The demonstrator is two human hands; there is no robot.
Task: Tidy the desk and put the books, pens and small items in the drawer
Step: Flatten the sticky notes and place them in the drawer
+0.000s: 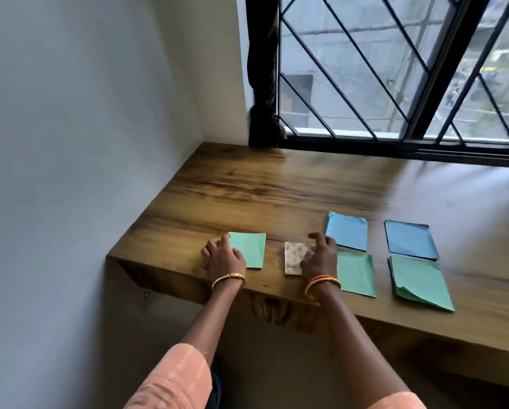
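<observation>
On the wooden desk [247, 187] lie several square paper pads. My left hand [222, 256] rests at the left edge of a green pad [251, 249], thumb touching its corner and fingers curled loosely on the desk. My right hand [319, 258] pinches the right side of a small patterned beige pad [294, 258]. To the right lie a blue pad [347, 233] and a second blue pad [409, 240], with another green pad [358, 274] and a thicker green stack [420, 283] in front of them. No drawer is in view.
The desk sits in a corner, with a white wall [85, 143] to the left and a barred window [395, 69] behind. A dark curtain roll [262, 69] hangs at the window's left side. The desk's front edge [188, 280] runs just under my wrists.
</observation>
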